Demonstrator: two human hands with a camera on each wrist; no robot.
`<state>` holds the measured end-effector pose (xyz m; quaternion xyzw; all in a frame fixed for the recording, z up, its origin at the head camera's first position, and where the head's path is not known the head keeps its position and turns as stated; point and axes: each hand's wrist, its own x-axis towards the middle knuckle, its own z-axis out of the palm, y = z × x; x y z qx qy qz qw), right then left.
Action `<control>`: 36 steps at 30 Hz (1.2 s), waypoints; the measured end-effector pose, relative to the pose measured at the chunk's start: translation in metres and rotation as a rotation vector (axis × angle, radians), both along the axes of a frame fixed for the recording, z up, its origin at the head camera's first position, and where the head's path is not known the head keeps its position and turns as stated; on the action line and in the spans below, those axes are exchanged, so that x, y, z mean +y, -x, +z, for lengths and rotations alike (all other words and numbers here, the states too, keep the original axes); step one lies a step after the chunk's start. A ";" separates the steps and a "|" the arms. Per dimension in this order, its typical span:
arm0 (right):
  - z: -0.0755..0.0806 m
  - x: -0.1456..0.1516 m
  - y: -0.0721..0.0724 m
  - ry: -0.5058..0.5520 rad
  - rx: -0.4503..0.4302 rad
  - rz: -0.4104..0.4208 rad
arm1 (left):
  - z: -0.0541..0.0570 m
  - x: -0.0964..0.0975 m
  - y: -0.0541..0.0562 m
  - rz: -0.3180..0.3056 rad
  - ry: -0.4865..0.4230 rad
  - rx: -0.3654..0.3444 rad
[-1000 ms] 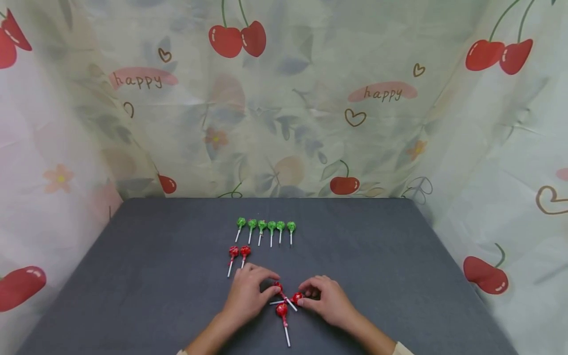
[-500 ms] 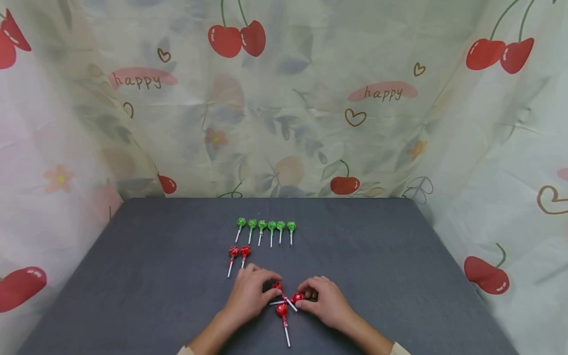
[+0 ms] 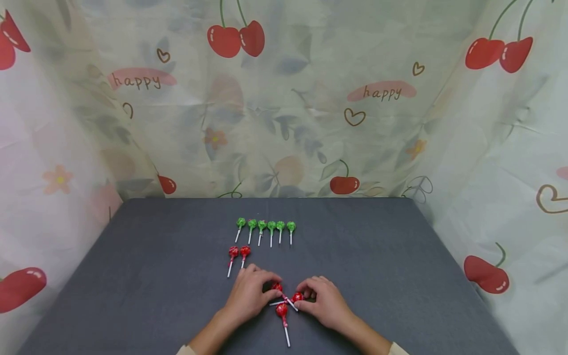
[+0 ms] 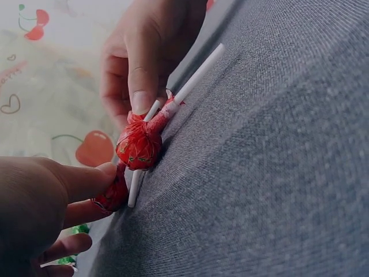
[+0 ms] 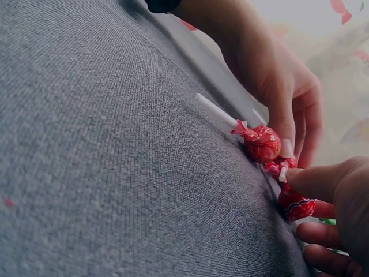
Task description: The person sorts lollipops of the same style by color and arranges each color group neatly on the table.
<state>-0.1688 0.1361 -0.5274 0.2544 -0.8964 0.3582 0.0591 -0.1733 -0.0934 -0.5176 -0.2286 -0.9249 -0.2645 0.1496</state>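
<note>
My left hand (image 3: 250, 293) pinches the red-wrapped head of a lollipop (image 3: 277, 287) between thumb and fingers. Opposite it, my right hand (image 3: 326, 301) pinches the head of another red lollipop (image 3: 298, 297). The white sticks of these two cross between the hands. Just in front of the crossing lies a third red lollipop (image 3: 281, 310), its stick pointing toward me, with no hand holding it. From the left wrist, this third lollipop (image 4: 139, 145) partly covers the crossing; the right wrist view shows the right hand's lollipop (image 5: 296, 203) under the thumb.
Two more red lollipops (image 3: 233, 252) lie side by side beyond the left hand, one stick end partly hidden by it. Farther back, several green lollipops (image 3: 272, 226) form a row. Everything rests on a dark grey tabletop (image 3: 377, 246), with a cherry-print curtain (image 3: 284, 98) around it.
Both hands keep their grip on the two red lollipops and barely shift. The right hand has edged very slightly left; the other lollipops stay where they were.
</note>
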 end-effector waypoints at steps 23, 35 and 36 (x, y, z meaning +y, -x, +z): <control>0.003 -0.001 -0.002 0.002 -0.025 -0.005 | 0.000 -0.004 0.004 0.013 0.023 -0.040; 0.003 0.000 -0.002 -0.003 -0.031 -0.005 | 0.006 -0.007 0.007 -0.012 -0.025 -0.079; 0.003 0.000 -0.002 -0.001 -0.026 -0.003 | 0.007 -0.008 0.008 -0.011 -0.028 -0.083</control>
